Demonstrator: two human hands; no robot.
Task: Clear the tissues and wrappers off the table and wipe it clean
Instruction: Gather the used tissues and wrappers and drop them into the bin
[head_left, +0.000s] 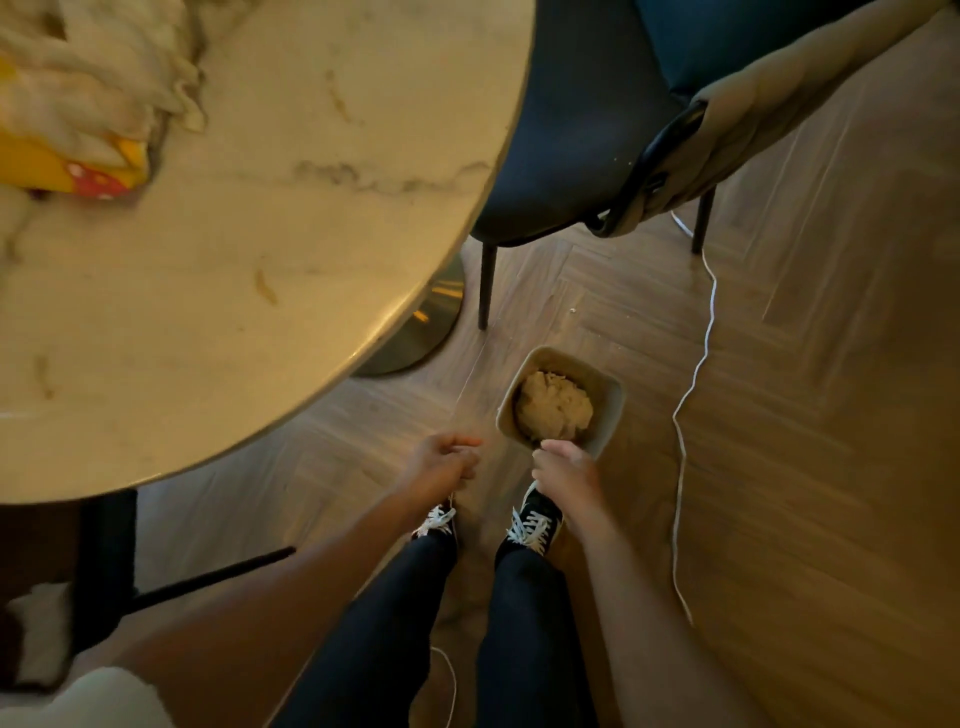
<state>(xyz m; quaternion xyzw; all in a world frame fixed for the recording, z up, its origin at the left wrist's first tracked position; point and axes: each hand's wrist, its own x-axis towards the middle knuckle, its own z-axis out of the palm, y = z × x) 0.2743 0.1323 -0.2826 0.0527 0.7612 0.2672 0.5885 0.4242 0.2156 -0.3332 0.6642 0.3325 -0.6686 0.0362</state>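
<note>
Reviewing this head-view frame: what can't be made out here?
- Pile of tissues and a yellow wrapper on the table: blurred and cut off by the left and top edges, so pieces can't be counted.
- Left hand: closed, but what it holds, if anything, is too small to tell.
- Right hand on the bin rim: fingers hide the grip.
- Bin contents: crumpled, unclear.

Herringbone wood floor, dark upholstered chair, white cable, dim warm light

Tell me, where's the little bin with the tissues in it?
The bin is down on the floor, just past the shoes, right of the table; the right hand holds its near rim.
</note>
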